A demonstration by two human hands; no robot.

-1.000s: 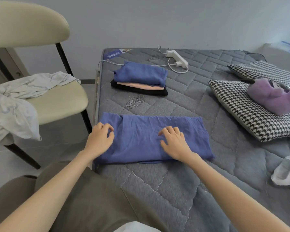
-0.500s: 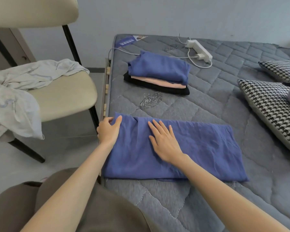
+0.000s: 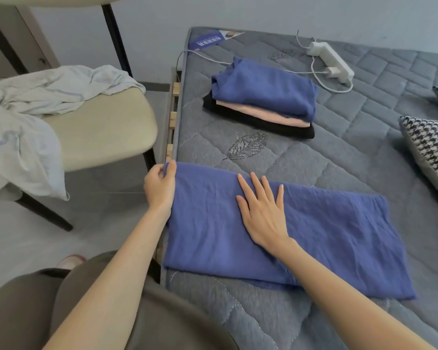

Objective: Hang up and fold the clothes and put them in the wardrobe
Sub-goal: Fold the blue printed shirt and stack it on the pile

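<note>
A half-folded blue garment lies flat on the grey quilted mattress, near its front left corner. My left hand pinches the garment's far left corner at the mattress edge. My right hand presses flat on the cloth with fingers straight and spread. Farther back sits a stack of folded clothes: blue on top, pink in the middle, black at the bottom. A crumpled white garment hangs over the seat of a beige chair on the left.
A white power strip with a plugged-in charger and cables lies at the mattress's far end. A houndstooth pillow lies at the right edge. The chair stands close to the bed's left side, with grey floor between.
The view has swung left and closer. My left hand went from resting on the cloth to pinching its far left corner. My right hand slid left along the garment and flattened.
</note>
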